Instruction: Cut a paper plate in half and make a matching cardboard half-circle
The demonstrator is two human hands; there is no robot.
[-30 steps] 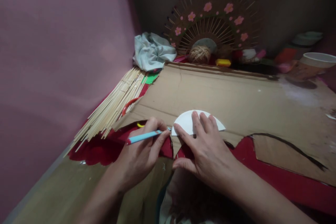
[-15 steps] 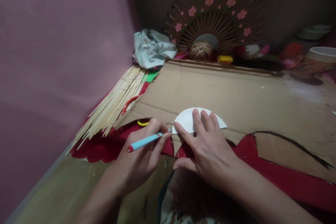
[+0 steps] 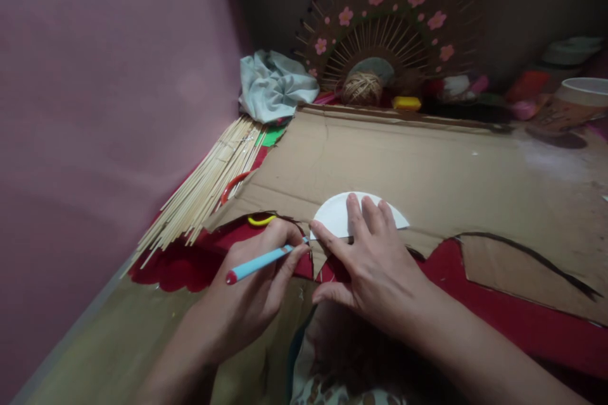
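Observation:
A white half-round piece (image 3: pixel 330 213) lies on a large sheet of brown cardboard (image 3: pixel 403 158). My right hand (image 3: pixel 370 253) rests on the white piece with its fingers spread, pressing it against the cardboard; its thumb is out to the side below. Between the thumb and fingers of my left hand (image 3: pixel 261 272) is a light blue pen (image 3: pixel 261 264) with a red end. The pen's tip is at the left corner of the white piece, by the cardboard's cut edge. Red cloth (image 3: pixel 498 304) shows under the cardboard.
Thin wooden sticks (image 3: pixel 199 190) lie in a bundle at the left, beside orange and yellow handles. Behind the cardboard are a crumpled pale cloth (image 3: pixel 278 85), a twine ball (image 3: pixel 361 88), a yellow item (image 3: pixel 407 103), a flowered fan (image 3: pixel 380 25) and a cup (image 3: pixel 579 107).
The view has shifted slightly. The red end of the pen has tipped a little down and left in my left hand. My right hand stays on the white piece.

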